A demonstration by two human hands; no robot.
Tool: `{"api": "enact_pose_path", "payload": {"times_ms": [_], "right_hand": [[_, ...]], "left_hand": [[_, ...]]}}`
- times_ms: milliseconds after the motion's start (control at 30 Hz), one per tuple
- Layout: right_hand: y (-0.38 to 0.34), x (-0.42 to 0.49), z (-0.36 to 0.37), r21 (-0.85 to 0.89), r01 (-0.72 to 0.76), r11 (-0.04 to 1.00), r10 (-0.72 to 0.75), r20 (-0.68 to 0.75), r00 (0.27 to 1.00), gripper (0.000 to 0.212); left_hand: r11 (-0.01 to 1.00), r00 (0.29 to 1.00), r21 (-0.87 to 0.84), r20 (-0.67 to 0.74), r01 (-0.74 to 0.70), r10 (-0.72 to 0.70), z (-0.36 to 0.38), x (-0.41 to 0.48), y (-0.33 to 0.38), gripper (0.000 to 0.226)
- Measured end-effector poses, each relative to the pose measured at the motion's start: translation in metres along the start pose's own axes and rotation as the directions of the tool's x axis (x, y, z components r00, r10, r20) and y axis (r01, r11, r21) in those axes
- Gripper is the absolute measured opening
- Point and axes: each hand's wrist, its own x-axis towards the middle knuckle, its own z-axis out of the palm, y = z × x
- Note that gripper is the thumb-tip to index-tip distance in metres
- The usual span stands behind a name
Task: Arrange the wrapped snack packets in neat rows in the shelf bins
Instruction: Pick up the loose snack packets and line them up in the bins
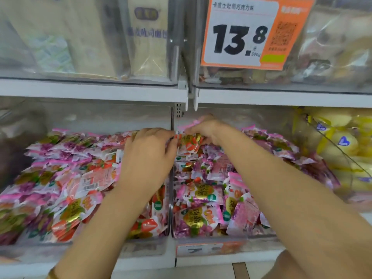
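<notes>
An orange price sign [241,35] reading 13.8 hangs above the white shelf [90,90]. Cream bags [147,37] stand upper left; yellow packs [342,141] lie far right.

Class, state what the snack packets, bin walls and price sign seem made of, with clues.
Snack packets: glossy plastic film, likely; crimped edges, shiny highlights. Bin walls: clear rigid plastic, probably; packets show through. Price sign: printed paper or card; flat, matte.

Scene brightly, evenly lit; light diffuse, source not seen. Shadows soft, faint. Glare seen on clear upper bin fronts [90,47] and gold foil of snack packets [193,220]. Motion blur noted throughout, strongest at top; small print on price tag [239,35] smeared. Shelf edge [90,90] bowed by wide-angle lens.
</notes>
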Motion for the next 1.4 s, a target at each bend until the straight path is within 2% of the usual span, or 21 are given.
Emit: {"api": "enact_pose_path", "payload": {"times_ms": [67, 133, 167, 233, 300, 367, 433, 500, 533, 567, 667, 767, 833, 933, 1000, 1067, 1167, 1300, 1400], "right_hand": [[0.002, 0.011, 0.008, -0.262, 0.085, 0.961, -0.098, -0.035, 0.995, 0.020], [0.004, 0.015, 0.005, -0.522, 0.146, 0.841, -0.210, -0.067, 0.975, 0.032], [0.005, 0.015, 0.002, -0.541, 0.171, 0.823, -0.252, -0.078, 0.965, 0.029], [0.007, 0.013, -0.010, -0.401, 0.210, 0.892, -0.265, -0.087, 0.960, 0.013], [0.007, 0.004, -0.021, -0.253, 0.176, 0.951, -0.203, -0.087, 0.975, 0.027], [0.012, 0.007, -0.029, -0.179, 0.152, 0.972, -0.173, -0.106, 0.979, 0.034], [0.014, 0.007, -0.029, -0.299, 0.140, 0.944, -0.179, -0.107, 0.978, 0.037], [0.015, 0.009, -0.019, -0.620, 0.114, 0.776, -0.208, -0.081, 0.975, 0.038], [0.016, 0.011, -0.015, -0.716, 0.106, 0.690, -0.247, -0.094, 0.964, 0.038], [0.017, 0.011, -0.012, -0.754, 0.102, 0.649, -0.281, -0.113, 0.953, 0.041], [0.016, 0.006, -0.016, -0.717, 0.099, 0.690, -0.338, -0.198, 0.920, 0.050], [0.015, -0.006, -0.028, -0.683, 0.115, 0.722, -0.401, -0.276, 0.874, 0.036], [0.014, -0.019, -0.034, -0.631, 0.187, 0.753, -0.441, -0.274, 0.854, 0.025], [0.014, -0.036, -0.027, -0.421, 0.286, 0.861, -0.382, -0.162, 0.910, 0.025], [0.014, -0.040, -0.014, -0.267, 0.275, 0.924, -0.297, -0.046, 0.954, 0.019], [0.013, -0.040, -0.004, -0.307, 0.265, 0.914, -0.260, 0.058, 0.964, 0.012], [0.015, -0.037, 0.008, -0.375, 0.325, 0.868, -0.276, 0.180, 0.944, 0.011], [0.021, -0.040, 0.020, -0.493, 0.410, 0.768, -0.308, 0.277, 0.910, 0.030], [0.023, -0.044, 0.015, -0.562, 0.396, 0.727, -0.266, 0.302, 0.916, 0.043]], "left_hand": [[1.000, 1.000, -0.020, -0.011, -0.005, 0.005, 0.003, 0.000, -0.002, 0.026], [0.999, 1.000, -0.053, -0.016, 0.002, -0.003, 0.005, 0.000, -0.003, 0.026], [0.998, 1.000, -0.067, -0.019, 0.006, -0.007, 0.005, 0.000, -0.003, 0.026], [0.996, 1.000, -0.084, -0.024, 0.006, -0.008, 0.006, 0.000, -0.002, 0.026], [0.996, 1.000, -0.089, -0.031, -0.001, -0.002, 0.006, 0.000, -0.003, 0.027], [0.996, 1.000, -0.093, -0.031, -0.004, 0.001, 0.006, -0.001, -0.004, 0.027], [0.995, 1.000, -0.096, -0.030, 0.000, -0.003, 0.007, -0.002, -0.003, 0.027], [0.995, 1.000, -0.102, -0.030, 0.004, -0.007, 0.007, -0.002, -0.003, 0.027], [0.994, 1.000, -0.108, -0.029, 0.008, -0.011, 0.007, -0.003, -0.002, 0.027], [0.993, 1.000, -0.115, -0.028, 0.011, -0.014, 0.007, -0.003, -0.002, 0.027], [0.993, 1.000, -0.117, -0.027, 0.011, -0.014, 0.006, -0.004, -0.002, 0.027], [0.993, 1.000, -0.116, -0.026, 0.013, -0.016, 0.007, -0.004, -0.002, 0.028], [0.993, 1.000, -0.120, -0.027, 0.012, -0.015, 0.006, -0.004, -0.002, 0.029], [0.993, 1.000, -0.121, -0.027, 0.012, -0.016, 0.006, -0.005, -0.002, 0.030], [0.993, 0.999, -0.116, -0.028, 0.015, -0.018, 0.007, -0.004, -0.002, 0.030], [0.993, 0.999, -0.116, -0.029, 0.016, -0.020, 0.007, -0.004, -0.002, 0.030], [0.993, 0.999, -0.114, -0.025, 0.022, -0.025, 0.007, -0.005, -0.003, 0.031], [0.993, 0.999, -0.117, -0.029, 0.023, -0.026, 0.008, -0.005, -0.004, 0.030], [0.993, 1.000, -0.115, -0.023, 0.019, -0.022, 0.007, -0.006, -0.003, 0.031]]}}
